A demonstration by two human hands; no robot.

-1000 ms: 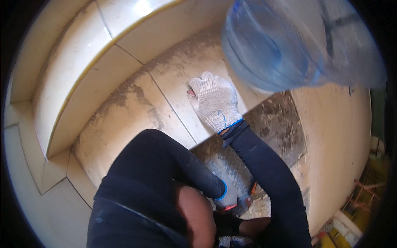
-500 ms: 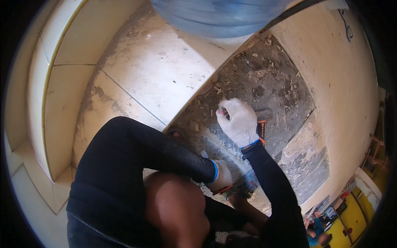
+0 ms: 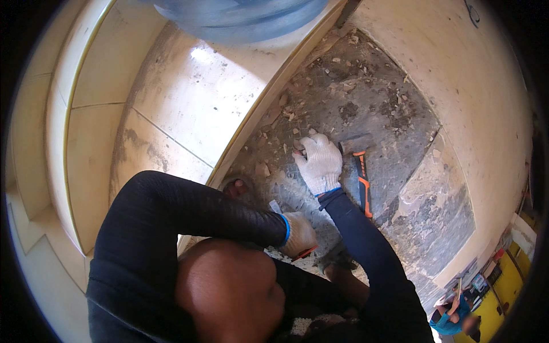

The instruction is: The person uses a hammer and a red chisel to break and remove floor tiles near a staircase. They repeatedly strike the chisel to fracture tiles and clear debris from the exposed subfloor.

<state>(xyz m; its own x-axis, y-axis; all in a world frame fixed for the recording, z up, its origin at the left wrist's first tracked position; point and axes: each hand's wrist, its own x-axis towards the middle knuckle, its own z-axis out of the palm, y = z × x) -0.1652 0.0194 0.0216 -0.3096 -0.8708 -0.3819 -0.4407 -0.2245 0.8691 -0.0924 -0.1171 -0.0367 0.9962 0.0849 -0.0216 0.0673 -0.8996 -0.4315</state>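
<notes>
The gloved left grip (image 3: 298,235) is closed around an orange-edged hand tool (image 3: 305,253), mostly hidden in the palm, at the near side of the rough grey floor (image 3: 420,191). Farther off, the gloved right grip (image 3: 321,164) curls its fingers low over the debris; whether it pinches anything, I cannot tell. An orange-and-black-handled hammer (image 3: 362,186) lies just to its right.

No legible text, number or sign. Upper right: a dark, thin, looped line (image 3: 472,16) stands on the smooth cream-coloured wall (image 3: 486,103); it resolves into no letter or numeral. Lower right: any marking on the small, pale-blue rectangular object (image 3: 479,281) beside the yellow surface (image 3: 506,286) is too small to read.
</notes>
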